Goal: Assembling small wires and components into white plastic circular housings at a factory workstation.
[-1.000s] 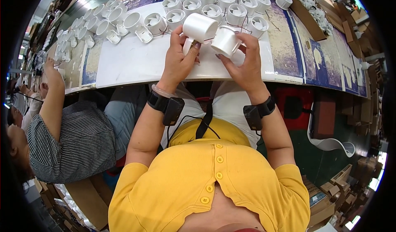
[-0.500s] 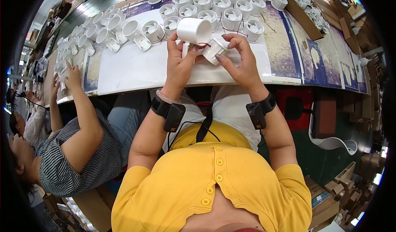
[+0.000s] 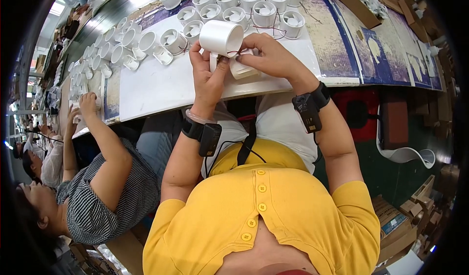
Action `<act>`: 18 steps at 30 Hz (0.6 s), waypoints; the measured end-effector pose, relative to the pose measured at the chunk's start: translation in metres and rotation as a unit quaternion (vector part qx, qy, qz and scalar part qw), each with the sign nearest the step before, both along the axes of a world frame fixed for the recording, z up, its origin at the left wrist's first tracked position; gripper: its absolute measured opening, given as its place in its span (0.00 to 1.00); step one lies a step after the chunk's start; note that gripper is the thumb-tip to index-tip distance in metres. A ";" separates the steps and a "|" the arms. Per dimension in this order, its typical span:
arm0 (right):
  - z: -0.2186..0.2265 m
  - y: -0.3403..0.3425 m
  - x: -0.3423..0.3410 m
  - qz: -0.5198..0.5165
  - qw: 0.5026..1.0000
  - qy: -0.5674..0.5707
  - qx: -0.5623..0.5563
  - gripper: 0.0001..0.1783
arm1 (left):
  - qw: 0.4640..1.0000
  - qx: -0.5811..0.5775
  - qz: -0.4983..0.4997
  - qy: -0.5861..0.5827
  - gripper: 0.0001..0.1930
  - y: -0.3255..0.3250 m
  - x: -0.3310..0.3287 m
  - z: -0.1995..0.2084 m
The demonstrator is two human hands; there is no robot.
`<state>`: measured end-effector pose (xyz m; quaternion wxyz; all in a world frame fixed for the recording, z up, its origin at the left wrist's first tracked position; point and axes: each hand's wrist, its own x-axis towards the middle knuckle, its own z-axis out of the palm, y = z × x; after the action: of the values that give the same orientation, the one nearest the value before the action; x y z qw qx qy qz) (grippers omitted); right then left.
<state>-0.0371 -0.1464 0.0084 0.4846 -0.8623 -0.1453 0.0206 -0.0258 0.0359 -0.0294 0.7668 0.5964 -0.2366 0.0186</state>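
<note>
My left hand (image 3: 209, 77) is closed round the handle of a white cup-shaped plastic housing (image 3: 220, 36), which lies tilted with its mouth toward the right. Against the lower rim of that mouth, my right hand (image 3: 273, 55) pinches thin dark red wires (image 3: 233, 53) between thumb and fingers. Below the right hand a white round fan unit (image 3: 243, 70) sits close to the table, partly covered by the fingers; whether the hand also touches it I cannot tell. The wires' far ends are hidden.
Several white fan units (image 3: 235, 15) with red wires stand in rows at the back of the white-topped table (image 3: 151, 87). Similar housings with handles (image 3: 146, 41) lie to the left. A co-worker (image 3: 105, 189) handles parts at my left. A cardboard box (image 3: 356, 4) of white parts stands back right.
My right hand has left the fan unit's edge and moved up and left to the wires at the housing's mouth. The fan unit now sits lower, and the view has shifted slightly.
</note>
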 end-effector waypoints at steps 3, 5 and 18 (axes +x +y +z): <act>-0.003 0.004 -0.007 -0.020 0.991 0.071 0.111 0.20 | 1.000 -0.008 -0.006 0.028 0.29 0.001 -0.005 0.001; -0.004 0.005 -0.009 -0.030 0.980 0.106 0.167 0.20 | 0.999 -0.011 -0.008 0.042 0.29 0.002 -0.005 0.001; -0.005 0.023 -0.008 -0.026 0.933 0.205 0.295 0.17 | 0.998 0.010 0.052 -0.039 0.25 -0.002 -0.003 -0.004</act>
<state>-0.0453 -0.1232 0.0037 0.7367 -0.6611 -0.0193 0.1406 -0.0287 0.0336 -0.0334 0.7489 0.6146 -0.2349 0.0793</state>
